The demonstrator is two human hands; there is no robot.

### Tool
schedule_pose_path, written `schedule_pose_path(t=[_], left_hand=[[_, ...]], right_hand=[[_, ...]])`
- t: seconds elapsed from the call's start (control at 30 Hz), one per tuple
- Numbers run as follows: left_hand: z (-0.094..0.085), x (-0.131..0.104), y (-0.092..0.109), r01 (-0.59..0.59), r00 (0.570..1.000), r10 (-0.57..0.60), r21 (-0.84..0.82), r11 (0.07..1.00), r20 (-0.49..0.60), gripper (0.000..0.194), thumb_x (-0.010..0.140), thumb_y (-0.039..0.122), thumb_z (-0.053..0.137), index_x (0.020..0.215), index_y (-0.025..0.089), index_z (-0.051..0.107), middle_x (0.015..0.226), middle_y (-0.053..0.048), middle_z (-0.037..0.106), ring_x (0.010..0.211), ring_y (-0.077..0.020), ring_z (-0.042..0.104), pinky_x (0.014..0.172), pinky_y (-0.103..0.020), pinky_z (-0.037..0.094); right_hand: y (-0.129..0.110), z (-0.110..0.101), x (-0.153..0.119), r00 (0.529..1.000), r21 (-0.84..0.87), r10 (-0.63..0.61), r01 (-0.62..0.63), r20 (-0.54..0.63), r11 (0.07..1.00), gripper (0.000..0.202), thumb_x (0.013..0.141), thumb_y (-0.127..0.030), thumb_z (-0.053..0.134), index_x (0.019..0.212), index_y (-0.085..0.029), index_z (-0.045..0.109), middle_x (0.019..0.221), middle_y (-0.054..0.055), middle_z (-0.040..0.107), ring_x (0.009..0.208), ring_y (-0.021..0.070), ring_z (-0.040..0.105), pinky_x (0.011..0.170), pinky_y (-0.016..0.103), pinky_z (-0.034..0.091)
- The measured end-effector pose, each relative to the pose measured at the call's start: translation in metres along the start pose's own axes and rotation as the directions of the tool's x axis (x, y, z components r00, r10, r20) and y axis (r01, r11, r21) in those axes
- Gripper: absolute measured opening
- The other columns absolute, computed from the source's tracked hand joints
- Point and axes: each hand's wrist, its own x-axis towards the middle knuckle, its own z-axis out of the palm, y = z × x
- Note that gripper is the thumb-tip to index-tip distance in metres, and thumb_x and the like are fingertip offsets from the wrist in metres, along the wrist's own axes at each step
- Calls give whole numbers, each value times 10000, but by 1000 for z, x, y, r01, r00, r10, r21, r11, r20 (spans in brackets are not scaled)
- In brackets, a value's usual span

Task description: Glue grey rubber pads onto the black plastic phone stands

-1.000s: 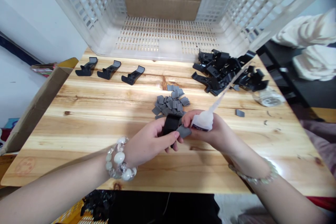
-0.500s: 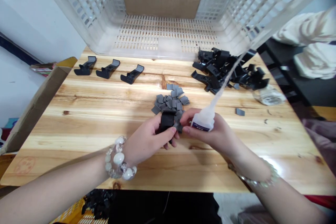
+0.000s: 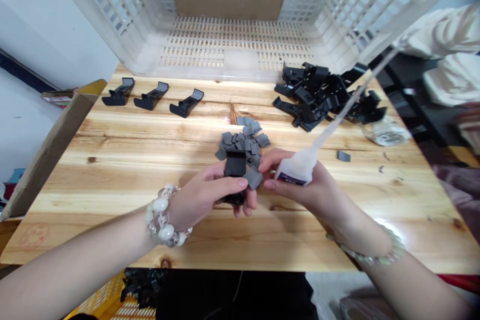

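My left hand (image 3: 210, 190) is wrapped round a black plastic part (image 3: 235, 164), with its thumb reaching a small grey pad (image 3: 253, 178) at the part's right side. My right hand (image 3: 311, 185) grips a white glue bottle (image 3: 300, 165) whose long thin nozzle points up and to the right; its fingertips are close to the grey pad. Just beyond the hands lies a pile of grey pads (image 3: 245, 139). Three black parts stand in a row at the left, one of them nearest the middle (image 3: 186, 103), each with a grey pad on its raised end.
A white perforated basket (image 3: 195, 67) with cardboard inside stands at the back of the wooden table (image 3: 150, 150). Black parts (image 3: 318, 90) are heaped at the back right, near a clear tape roll (image 3: 388, 132) and a lone grey pad (image 3: 343, 155). Below the table edge sits a yellow crate (image 3: 101, 300).
The black part in my left hand has tilted, showing more of its face, and the grey pad beside it is turned flatter to view. The bottle's nozzle has swung further right.
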Motion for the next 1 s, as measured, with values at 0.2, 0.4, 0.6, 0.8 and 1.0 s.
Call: schedule_pose_path(t=[0.2,0.4,0.6,0.8,1.0], left_hand=[[-4,1,3,165,983,-160,-49,985,95,326,869,289,529,665,94,691,618,-86,671,523,-128,587,488,-221,457],[-6,1,2,193,975,-184,-69,979,121,383,885,286,504,640,82,716,615,-95,677,509,-120,594,460,-195,454],[-2,0,2,227,966,-209,-117,967,150,389,886,282,503,616,82,698,609,-103,680,503,-142,615,443,-207,492],[-1,-1,3,212,969,-194,-108,971,156,392,909,251,477,638,76,701,615,-99,684,512,-131,625,473,-200,517],[1,-3,2,180,980,-168,-111,977,106,318,892,252,517,656,107,674,634,-85,692,535,-135,635,463,-200,510]], right_hand=[[-3,-2,0,1000,-12,-6,6,25,1000,192,761,-286,752,915,-190,690,881,40,663,750,134,607,657,253,523],[-3,0,0,1000,57,21,-21,14,998,193,742,-260,769,906,-198,688,872,32,676,765,137,635,689,260,548],[-2,0,0,999,53,32,-32,11,998,187,732,-286,776,854,-190,672,817,28,661,724,139,621,660,263,541],[-1,1,0,999,37,30,-30,21,999,182,736,-278,775,842,-187,659,816,24,649,707,127,597,642,251,517],[0,0,-2,998,49,22,-25,50,998,156,746,-238,766,837,-184,651,815,15,633,705,112,573,623,229,485]])
